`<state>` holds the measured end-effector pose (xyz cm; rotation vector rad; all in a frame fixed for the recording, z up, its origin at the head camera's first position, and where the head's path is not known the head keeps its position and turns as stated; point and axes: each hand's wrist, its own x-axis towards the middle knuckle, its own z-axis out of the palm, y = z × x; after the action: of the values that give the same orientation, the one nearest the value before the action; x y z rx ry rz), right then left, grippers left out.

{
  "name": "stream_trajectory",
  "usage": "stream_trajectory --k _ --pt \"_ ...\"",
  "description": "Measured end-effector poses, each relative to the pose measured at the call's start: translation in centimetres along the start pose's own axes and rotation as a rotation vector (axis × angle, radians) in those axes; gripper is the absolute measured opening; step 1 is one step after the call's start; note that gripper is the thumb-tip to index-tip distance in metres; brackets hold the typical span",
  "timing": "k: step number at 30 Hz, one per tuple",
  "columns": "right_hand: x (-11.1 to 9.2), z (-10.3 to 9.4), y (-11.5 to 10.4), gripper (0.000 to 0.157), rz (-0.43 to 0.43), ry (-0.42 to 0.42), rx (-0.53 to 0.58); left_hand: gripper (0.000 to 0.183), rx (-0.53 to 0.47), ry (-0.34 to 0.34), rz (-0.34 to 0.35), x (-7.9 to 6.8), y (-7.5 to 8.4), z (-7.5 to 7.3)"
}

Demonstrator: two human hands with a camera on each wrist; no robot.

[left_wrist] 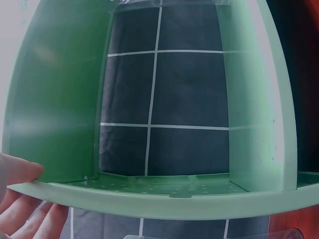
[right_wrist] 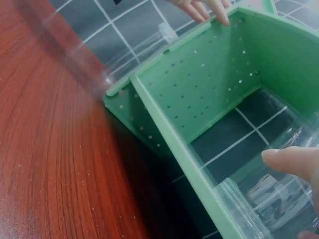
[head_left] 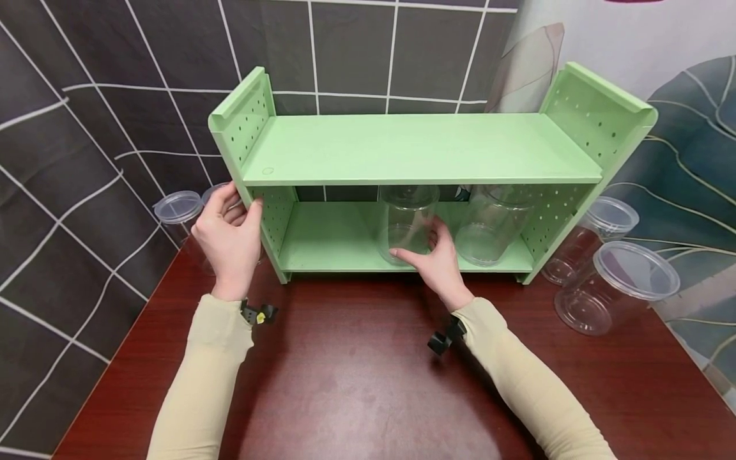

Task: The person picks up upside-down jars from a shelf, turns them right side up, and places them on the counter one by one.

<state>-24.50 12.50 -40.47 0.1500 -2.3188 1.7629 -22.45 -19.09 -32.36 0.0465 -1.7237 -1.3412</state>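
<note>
Clear jar (head_left: 402,214): it is standing on the lower board of the green shelf (head_left: 425,147), near the middle of the opening; the upper board is hiding part of its top, and I cannot tell whether its base is resting fully flat.
Right hand (head_left: 439,268): it is reaching in from between four and five o'clock of the jar, thumb and fingers curving round the lower wall — clamped on the jar from two sides.
Second jar (head_left: 494,230): it is standing at three o'clock from the first, near it, on the same board.
Left hand (head_left: 230,239): at nine o'clock, it is pinching the front edge of the shelf's left side panel — thumb on one face, fingers on the other.
Side panels: both are rising above the upper board and showing rows of small holes.
Lidded jars at right (head_left: 635,271): two are standing around three o'clock, outside the right panel.
Lidded jars at left (head_left: 179,207): two are standing at nine o'clock, the left hand partly covering one.
Table (head_left: 356,364): its reddish-brown top is spreading out toward six o'clock.
Backdrop: a dark white-gridded surface (head_left: 356,57) is filling twelve o'clock; a patterned curtain (head_left: 690,128) is hanging between two and three.
</note>
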Motion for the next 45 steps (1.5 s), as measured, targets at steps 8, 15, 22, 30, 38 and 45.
stream_trajectory --k 8,15,22,30,38,45 --pt "-0.6 -0.3 0.0 0.089 -0.007 -0.001 0.023 0.030 -0.006 0.002 -0.001 0.0 0.1 0.0" --pt "-1.4 -1.0 -0.2 0.089 -0.009 -0.018 0.024 0.029 -0.009 -0.004 -0.008 -0.1 0.2 0.0" --pt "-2.3 -1.8 -0.3 0.094 0.020 -0.042 0.028 0.030 -0.013 -0.009 -0.019 -0.2 0.1 0.0" --pt "-3.2 -2.2 -0.6 0.099 0.046 -0.060 -0.004 0.035 -0.036 -0.017 -0.051 -0.5 -0.2 -0.2" --pt "-3.9 -2.4 -0.8 0.089 0.024 -0.087 0.013 0.059 -0.092 -0.044 -0.044 -1.7 0.3 -0.7" --pt "-4.7 -2.5 -1.5 0.085 -0.004 -0.111 0.055 0.073 -0.082 0.007 -0.001 -4.4 3.5 -1.4"
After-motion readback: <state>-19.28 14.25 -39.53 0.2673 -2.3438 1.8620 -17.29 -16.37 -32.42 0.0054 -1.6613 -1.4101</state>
